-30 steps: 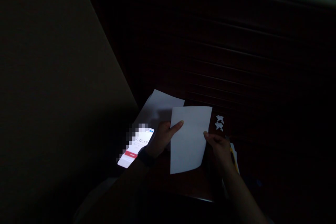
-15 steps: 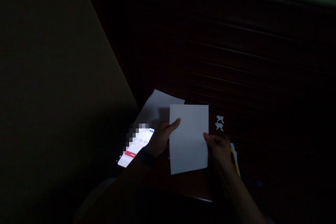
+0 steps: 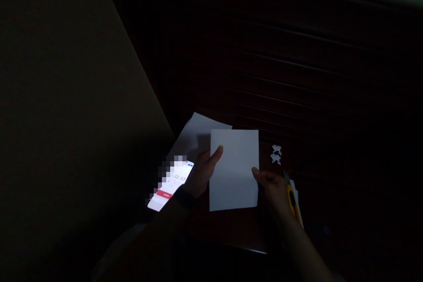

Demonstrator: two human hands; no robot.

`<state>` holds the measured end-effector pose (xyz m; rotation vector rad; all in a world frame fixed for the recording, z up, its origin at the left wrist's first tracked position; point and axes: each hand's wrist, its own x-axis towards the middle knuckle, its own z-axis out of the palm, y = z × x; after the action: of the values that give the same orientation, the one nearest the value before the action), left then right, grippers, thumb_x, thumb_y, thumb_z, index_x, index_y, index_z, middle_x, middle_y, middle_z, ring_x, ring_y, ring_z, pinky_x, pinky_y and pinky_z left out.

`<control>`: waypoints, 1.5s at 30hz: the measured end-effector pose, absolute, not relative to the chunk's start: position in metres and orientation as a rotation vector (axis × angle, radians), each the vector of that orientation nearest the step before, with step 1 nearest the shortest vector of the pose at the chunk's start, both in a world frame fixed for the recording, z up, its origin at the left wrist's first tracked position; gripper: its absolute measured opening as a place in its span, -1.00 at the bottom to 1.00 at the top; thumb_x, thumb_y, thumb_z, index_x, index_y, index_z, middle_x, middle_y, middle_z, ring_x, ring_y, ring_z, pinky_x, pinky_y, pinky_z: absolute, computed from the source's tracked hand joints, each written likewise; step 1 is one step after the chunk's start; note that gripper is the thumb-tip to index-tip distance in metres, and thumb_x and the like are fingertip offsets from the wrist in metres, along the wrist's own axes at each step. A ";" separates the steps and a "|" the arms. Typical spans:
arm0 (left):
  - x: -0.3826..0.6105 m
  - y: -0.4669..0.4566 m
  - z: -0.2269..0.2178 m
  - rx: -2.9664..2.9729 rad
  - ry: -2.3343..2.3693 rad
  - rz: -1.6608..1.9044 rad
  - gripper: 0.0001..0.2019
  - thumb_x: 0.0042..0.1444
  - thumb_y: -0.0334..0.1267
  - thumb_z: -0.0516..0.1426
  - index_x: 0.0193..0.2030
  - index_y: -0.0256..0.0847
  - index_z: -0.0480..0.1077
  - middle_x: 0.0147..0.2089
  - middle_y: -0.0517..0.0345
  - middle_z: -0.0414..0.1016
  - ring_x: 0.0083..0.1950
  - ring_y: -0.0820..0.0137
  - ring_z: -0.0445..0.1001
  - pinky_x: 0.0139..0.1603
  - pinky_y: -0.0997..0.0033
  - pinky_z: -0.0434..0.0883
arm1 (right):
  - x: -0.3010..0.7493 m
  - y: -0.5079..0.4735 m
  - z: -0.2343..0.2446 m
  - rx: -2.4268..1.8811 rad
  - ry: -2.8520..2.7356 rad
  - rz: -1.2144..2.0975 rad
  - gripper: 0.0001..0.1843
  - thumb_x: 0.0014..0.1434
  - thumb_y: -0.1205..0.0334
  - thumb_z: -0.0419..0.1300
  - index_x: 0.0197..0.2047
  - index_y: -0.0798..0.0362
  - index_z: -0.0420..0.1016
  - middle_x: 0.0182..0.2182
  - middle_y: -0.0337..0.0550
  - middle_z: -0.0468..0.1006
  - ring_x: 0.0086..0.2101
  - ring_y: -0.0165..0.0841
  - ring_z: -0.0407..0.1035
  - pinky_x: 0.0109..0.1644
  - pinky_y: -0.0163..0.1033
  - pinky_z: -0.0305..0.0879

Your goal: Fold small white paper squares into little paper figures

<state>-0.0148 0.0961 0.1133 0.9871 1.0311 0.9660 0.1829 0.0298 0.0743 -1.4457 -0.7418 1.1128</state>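
Between my two hands is a white sheet of paper (image 3: 234, 176), held up above a dark wooden surface. My left hand (image 3: 204, 172) grips its left edge, thumb lying on the front and fingers hidden behind. On the right edge, my right hand (image 3: 271, 185) pinches the sheet with the thumb in front. Behind it, more white paper (image 3: 198, 130) lies on the surface, partly covered by the held sheet and my left hand. A yellow utility knife (image 3: 292, 200) with its blade showing lies just right of my right hand.
A lit phone (image 3: 172, 187) showing a running timer lies left of my left wrist. Small cut paper pieces (image 3: 276, 154) sit right of the sheet. White paper (image 3: 296, 191) shows beside the knife. A pale wall (image 3: 82, 75) rises at the left. The scene is very dark.
Both hands have moved slightly left and up with the sheet, and its lower edge now sits higher. More of the utility knife shows beside my right hand.
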 end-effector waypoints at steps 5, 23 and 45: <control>-0.014 0.098 0.110 0.982 1.069 1.006 -0.54 0.03 0.08 0.08 -0.12 -0.28 0.42 -0.32 0.02 0.53 -0.35 0.28 0.49 -0.38 0.35 0.38 | 0.182 0.029 0.074 -1.525 -0.775 1.081 -0.65 -0.11 -0.03 0.30 -0.55 0.14 0.52 -0.59 -0.18 0.51 -0.57 -0.36 0.33 -0.48 -0.30 0.19; -0.016 0.101 0.117 0.930 1.035 1.059 -0.53 0.01 0.09 0.10 -0.12 -0.28 0.42 -0.33 0.04 0.52 -0.36 0.31 0.47 -0.37 0.37 0.34 | 0.185 0.028 0.079 -1.499 -0.804 1.104 -0.68 -0.08 0.00 0.30 -0.52 0.13 0.52 -0.59 -0.18 0.52 -0.57 -0.36 0.33 -0.50 -0.30 0.21; -0.013 0.094 0.115 0.824 0.851 0.824 -0.58 0.06 0.04 0.08 -0.10 -0.26 0.41 -0.30 0.03 0.53 -0.34 0.33 0.50 -0.34 0.37 0.37 | 0.192 0.033 0.096 -1.496 -0.687 1.132 -0.70 -0.14 0.04 0.34 -0.49 0.14 0.57 -0.53 -0.14 0.56 -0.51 -0.31 0.40 -0.41 -0.26 0.29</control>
<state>-0.0133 0.0942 0.1152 0.8240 0.8512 0.8235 0.1918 0.0328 0.0963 -1.4964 -0.6874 1.1323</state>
